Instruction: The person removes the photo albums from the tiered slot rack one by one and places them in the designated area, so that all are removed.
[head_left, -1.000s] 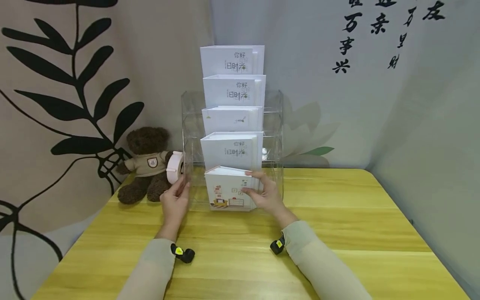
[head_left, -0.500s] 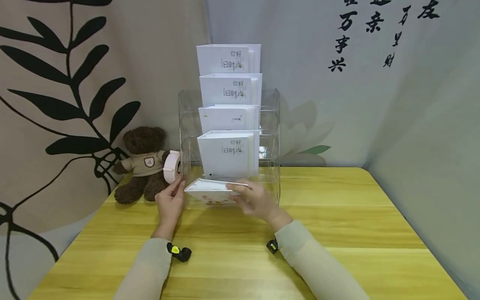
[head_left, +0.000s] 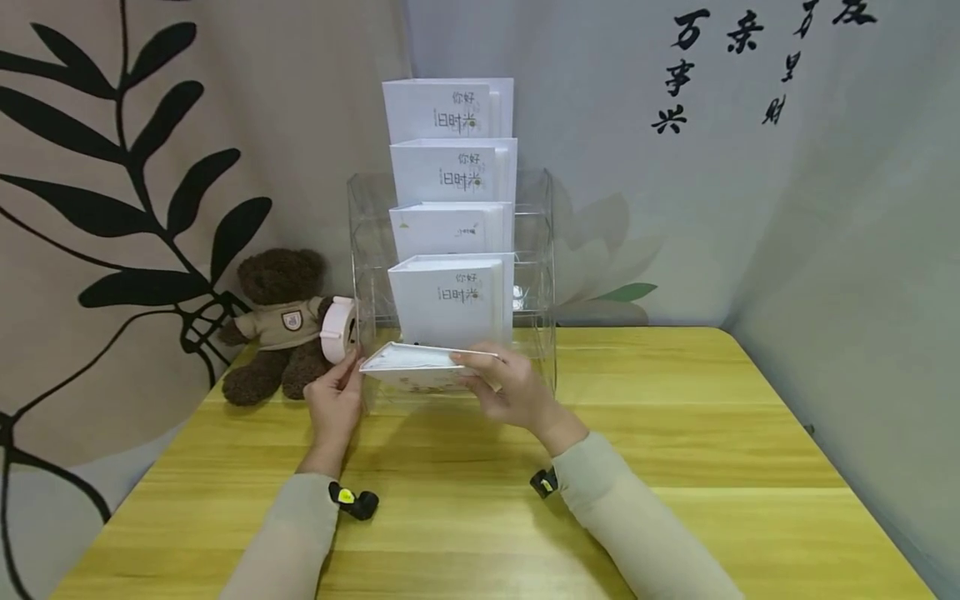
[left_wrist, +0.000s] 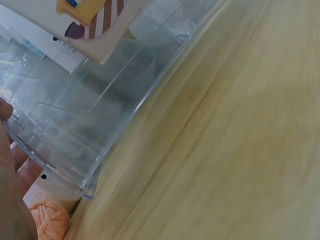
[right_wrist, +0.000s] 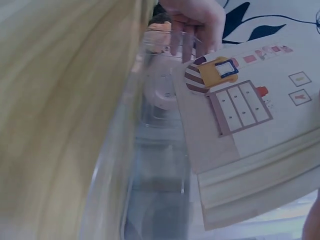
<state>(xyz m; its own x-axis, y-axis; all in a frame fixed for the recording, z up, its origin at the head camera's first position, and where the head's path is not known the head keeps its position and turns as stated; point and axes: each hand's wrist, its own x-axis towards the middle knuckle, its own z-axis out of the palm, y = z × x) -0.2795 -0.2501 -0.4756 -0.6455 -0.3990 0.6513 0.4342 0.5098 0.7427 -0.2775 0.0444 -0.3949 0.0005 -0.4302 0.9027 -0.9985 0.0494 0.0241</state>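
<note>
Pinching the illustrated album (head_left: 416, 380) between thumb and fingers, our right hand (head_left: 513, 387) held it tilted at the front of the clear rack (head_left: 548, 258), above its lowest tier. We had our left hand (head_left: 332, 408) clamped, thumb and fingers, on the rack's left edge, just below a pink round object (head_left: 337, 331) between rack and teddy bear (head_left: 281, 327). Close behind our album, four white albums (head_left: 435, 233) rose in tiers, the nearest standing in its way backward. Beside our left fingers lay an orange, yarn-like ball (left_wrist: 51, 220).
</note>
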